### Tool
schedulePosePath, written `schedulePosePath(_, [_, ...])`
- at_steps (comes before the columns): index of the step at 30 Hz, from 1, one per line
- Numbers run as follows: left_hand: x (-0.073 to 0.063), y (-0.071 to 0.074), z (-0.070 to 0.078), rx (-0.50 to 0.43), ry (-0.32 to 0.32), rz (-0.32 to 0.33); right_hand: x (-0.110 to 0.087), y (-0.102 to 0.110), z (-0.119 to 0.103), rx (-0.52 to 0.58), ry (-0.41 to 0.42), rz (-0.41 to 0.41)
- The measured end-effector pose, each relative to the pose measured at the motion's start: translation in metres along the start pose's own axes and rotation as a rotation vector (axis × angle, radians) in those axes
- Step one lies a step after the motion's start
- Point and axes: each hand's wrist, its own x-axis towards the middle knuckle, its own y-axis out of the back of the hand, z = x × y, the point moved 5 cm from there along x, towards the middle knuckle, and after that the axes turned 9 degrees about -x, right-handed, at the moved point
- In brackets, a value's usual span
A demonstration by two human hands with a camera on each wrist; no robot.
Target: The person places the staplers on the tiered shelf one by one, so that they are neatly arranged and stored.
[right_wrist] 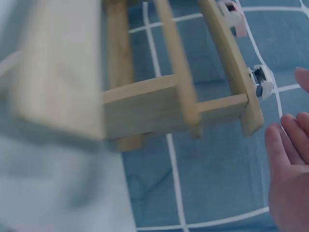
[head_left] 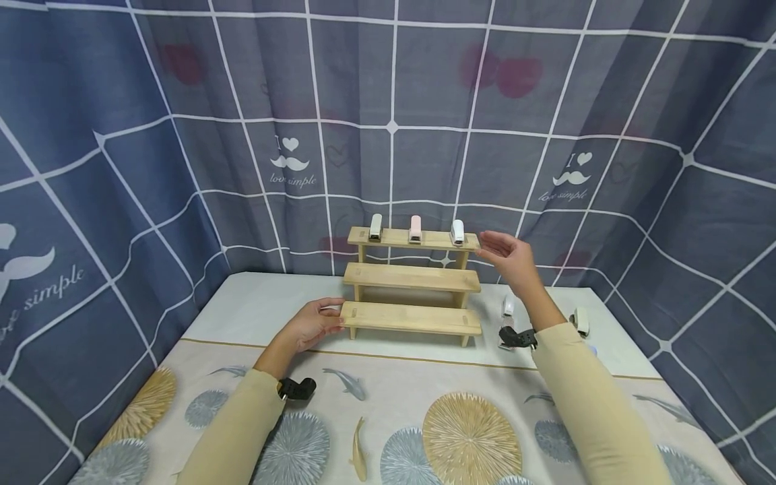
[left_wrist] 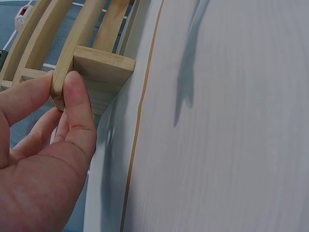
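Note:
A three-step wooden display stand (head_left: 412, 277) stands towards the back of the table. My left hand (head_left: 314, 323) pinches the left end of its lowest step; in the left wrist view the thumb and fingers (left_wrist: 77, 96) lie on either face of the board end. Three small staplers sit along the top step: a pale green stapler (head_left: 376, 228), a pink stapler (head_left: 415, 229) and a white stapler (head_left: 457, 232). My right hand (head_left: 509, 259) is beside the top step's right end, near the white stapler, fingers extended and holding nothing.
Right of the stand another white stapler (head_left: 508, 306) lies on the table, with further small items partly hidden by my right wrist. A pale green stapler (head_left: 580, 321) lies farther right. A patterned cloth (head_left: 388, 404) covers the table's front; a grid-patterned curtain (head_left: 424, 168) encloses the back and sides.

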Motion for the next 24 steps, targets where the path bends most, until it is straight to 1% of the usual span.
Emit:
schedulePosePath(5, [-0.001,0.001,0.0,0.008,-0.001,0.008,-0.039,0.011,0.013,-0.057,0.014,0.056])
schedulePosePath(8, [-0.002,0.002,0.0,0.011,-0.003,0.008,-0.063,0.02,0.02,-0.104,0.038,0.097])
schedulePosePath(14, [0.0,0.001,-0.002,0.004,0.005,0.001,-0.11,0.044,0.032,-0.194,0.059,0.173])
schedulePosePath(18, [0.001,0.002,-0.002,-0.009,0.001,0.008,-0.132,0.062,0.04,-0.21,0.051,0.212])
schedulePosePath(22, [0.0,0.002,-0.001,-0.008,-0.003,0.006,-0.15,0.081,0.051,-0.263,0.013,0.249])
schedulePosePath(24, [0.0,0.001,-0.001,-0.005,-0.005,-0.005,-0.158,0.09,0.056,-0.314,-0.013,0.26])
